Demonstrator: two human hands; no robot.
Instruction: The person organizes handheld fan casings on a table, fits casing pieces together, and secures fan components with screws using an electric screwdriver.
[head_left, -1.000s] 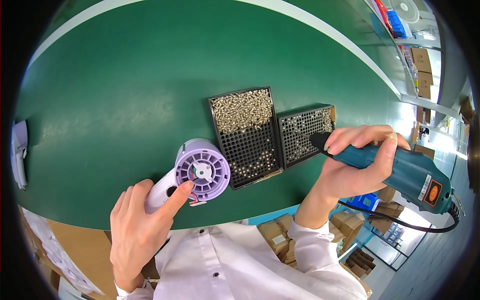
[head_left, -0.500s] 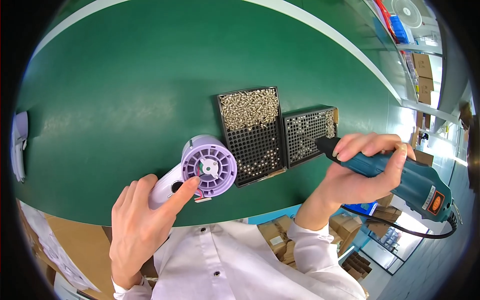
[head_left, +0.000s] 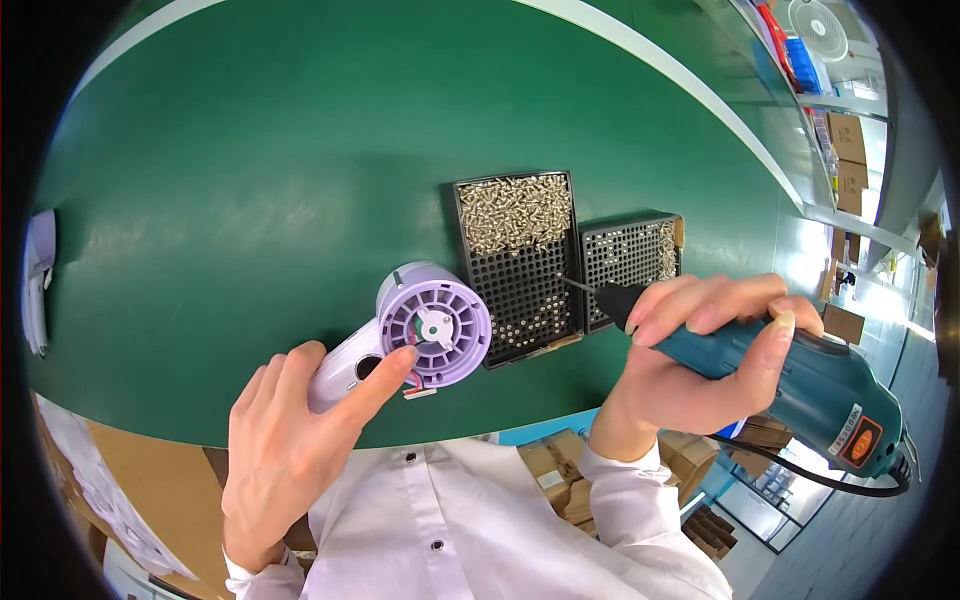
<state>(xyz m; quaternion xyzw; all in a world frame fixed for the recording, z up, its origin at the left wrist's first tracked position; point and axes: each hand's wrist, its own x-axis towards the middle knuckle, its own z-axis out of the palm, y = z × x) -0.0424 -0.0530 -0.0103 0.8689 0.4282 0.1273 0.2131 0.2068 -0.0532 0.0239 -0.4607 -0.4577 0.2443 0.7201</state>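
Observation:
My left hand is closed around the handle of a lilac handheld fan housing, its thumb resting by the round slotted head. A white hub sits in the middle of that head, and thin red wires end in a small white connector at its near side. In my right hand is a teal electric screwdriver, pointing left. Its thin bit reaches over the right side of a black screw tray, apart from the housing. Loose screws fill the tray's far end; several stand in its holes.
A smaller black tray with screws stands right beside the larger one. Another lilac and white part lies at the table's far left. The green table has a pale rim. Cardboard boxes and the screwdriver's cord are below the near edge.
The screwdriver's bit has moved left from the smaller tray to the larger tray. The housing and both trays appear shifted slightly right and away in the picture.

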